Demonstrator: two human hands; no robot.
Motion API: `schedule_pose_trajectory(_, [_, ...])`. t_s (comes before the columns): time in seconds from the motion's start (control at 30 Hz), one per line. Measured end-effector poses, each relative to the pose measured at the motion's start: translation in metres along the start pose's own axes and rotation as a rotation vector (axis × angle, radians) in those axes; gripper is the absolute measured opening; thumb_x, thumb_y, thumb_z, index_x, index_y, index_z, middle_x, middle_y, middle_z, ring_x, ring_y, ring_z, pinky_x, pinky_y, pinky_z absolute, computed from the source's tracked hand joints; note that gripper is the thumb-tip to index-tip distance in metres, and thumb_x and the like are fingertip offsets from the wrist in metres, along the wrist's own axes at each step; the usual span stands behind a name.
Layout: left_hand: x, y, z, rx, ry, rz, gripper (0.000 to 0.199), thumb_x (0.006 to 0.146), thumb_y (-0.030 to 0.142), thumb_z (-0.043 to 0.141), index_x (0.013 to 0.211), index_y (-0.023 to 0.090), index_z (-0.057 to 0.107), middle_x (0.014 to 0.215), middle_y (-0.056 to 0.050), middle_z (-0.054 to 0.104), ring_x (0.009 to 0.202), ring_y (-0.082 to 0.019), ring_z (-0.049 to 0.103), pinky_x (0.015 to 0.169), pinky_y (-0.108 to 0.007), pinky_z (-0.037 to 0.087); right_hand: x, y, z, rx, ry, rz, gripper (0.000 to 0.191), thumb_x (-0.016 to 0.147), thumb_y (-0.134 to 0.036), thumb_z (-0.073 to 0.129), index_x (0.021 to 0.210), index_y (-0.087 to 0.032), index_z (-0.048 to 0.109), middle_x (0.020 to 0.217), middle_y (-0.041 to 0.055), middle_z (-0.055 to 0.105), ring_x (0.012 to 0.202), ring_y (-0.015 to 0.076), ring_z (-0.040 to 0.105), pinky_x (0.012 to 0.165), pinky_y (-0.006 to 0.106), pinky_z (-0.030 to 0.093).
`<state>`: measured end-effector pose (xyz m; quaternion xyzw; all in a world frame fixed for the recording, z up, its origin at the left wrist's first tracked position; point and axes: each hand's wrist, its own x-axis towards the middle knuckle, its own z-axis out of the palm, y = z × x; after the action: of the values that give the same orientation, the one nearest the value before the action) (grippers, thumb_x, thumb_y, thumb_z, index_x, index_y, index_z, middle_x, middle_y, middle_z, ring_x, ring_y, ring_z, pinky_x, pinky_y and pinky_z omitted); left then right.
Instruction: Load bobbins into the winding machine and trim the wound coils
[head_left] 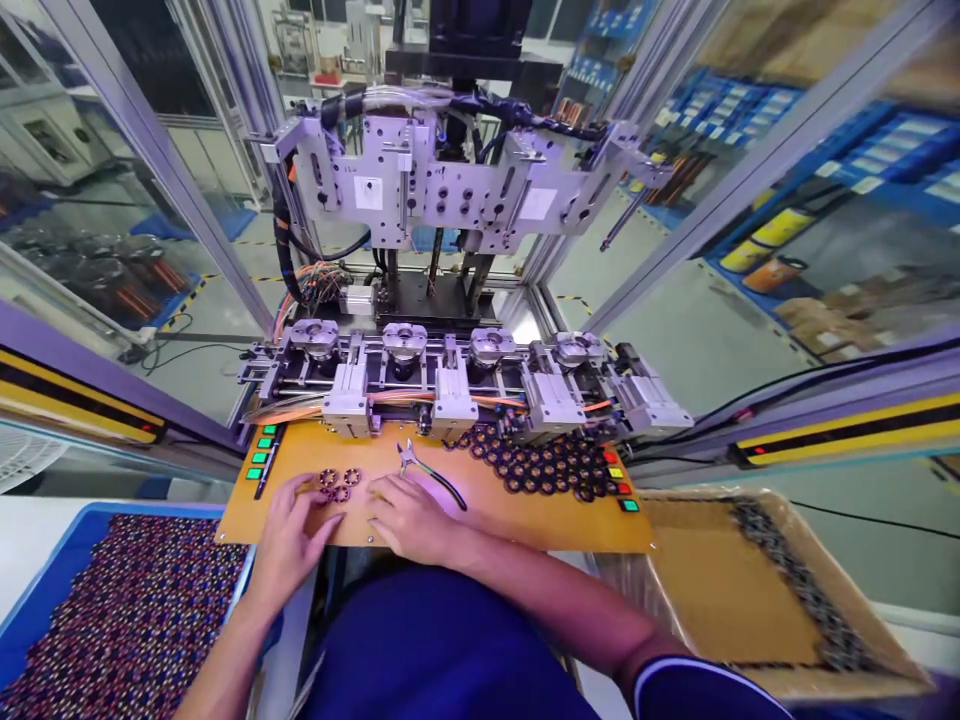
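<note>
My left hand point(289, 530) is at the left part of the orange-yellow board, fingers spread and curved beside several small ring-shaped parts point(352, 477). Its fingertips and thumb come close around the lowest rings; whether they touch is hard to see. Just right of these rings, my right hand point(412, 518) rests low over the board, its fingers loosely bent and pointing left. No object shows in it, though the underside of its fingers is hidden. Beyond the right hand lie side cutters point(435, 480) with dark handles, jaws parted.
Many black rings point(540, 465) cover the board's right side. A machine with several clamping fixtures point(405, 345) stands behind the board point(487, 530). Green buttons point(259, 458) line its left edge. A blue bin point(94, 510) of rings sits left, a lined carton point(739, 590) right.
</note>
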<state>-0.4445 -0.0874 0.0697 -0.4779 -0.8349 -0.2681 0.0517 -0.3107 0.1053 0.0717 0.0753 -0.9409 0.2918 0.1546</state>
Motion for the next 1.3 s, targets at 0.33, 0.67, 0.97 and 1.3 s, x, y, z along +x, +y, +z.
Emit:
schedule_pose_trajectory(0.33, [0.036, 0.005, 0.048, 0.038, 0.047, 0.127, 0.023, 0.091, 0.035, 0.061, 0.107, 0.019, 0.065, 0.123, -0.018, 0.062, 0.119, -0.038, 0.057, 0.096, -0.056, 0.05, -0.14, 0.027, -0.07, -0.282, 0.383, 0.435, 0.02, 0.096, -0.014, 0.048, 0.107, -0.017, 0.064, 0.102, 0.012, 0.065, 0.098, 0.0233, 0.061, 0.089, 0.041, 0.054])
schedule_pose_trajectory(0.67, [0.041, 0.018, 0.035, 0.07, 0.162, 0.18, 0.048, 0.087, 0.041, 0.067, 0.123, 0.012, 0.056, 0.116, -0.022, 0.063, 0.111, -0.038, 0.061, 0.097, -0.057, 0.05, -0.153, 0.064, -0.067, -0.37, 0.424, 0.617, 0.017, 0.088, -0.011, 0.058, 0.1, -0.014, 0.07, 0.136, 0.0187, 0.053, 0.136, 0.0356, 0.04, 0.107, 0.06, 0.042])
schedule_pose_trajectory(0.97, [0.045, 0.074, -0.03, -0.253, 0.091, 0.029, 0.036, 0.083, 0.041, 0.071, 0.113, 0.02, 0.068, 0.107, -0.011, 0.073, 0.097, -0.027, 0.07, 0.094, -0.043, 0.055, -0.103, 0.024, -0.097, -0.155, 0.453, 0.391, 0.017, 0.093, -0.014, 0.056, 0.095, -0.017, 0.072, 0.132, 0.015, 0.057, 0.131, 0.0274, 0.049, 0.107, 0.05, 0.047])
schedule_pose_trajectory(1.3, [0.067, 0.146, -0.06, -0.841, -0.089, -0.138, 0.028, 0.083, 0.035, 0.074, 0.11, 0.027, 0.077, 0.099, -0.005, 0.081, 0.088, -0.02, 0.077, 0.081, -0.026, 0.062, -0.014, -0.054, -0.123, 0.669, 0.522, 0.014, 0.014, 0.09, -0.018, 0.067, 0.103, -0.02, 0.071, 0.13, 0.013, 0.059, 0.111, 0.0193, 0.064, 0.095, 0.035, 0.055])
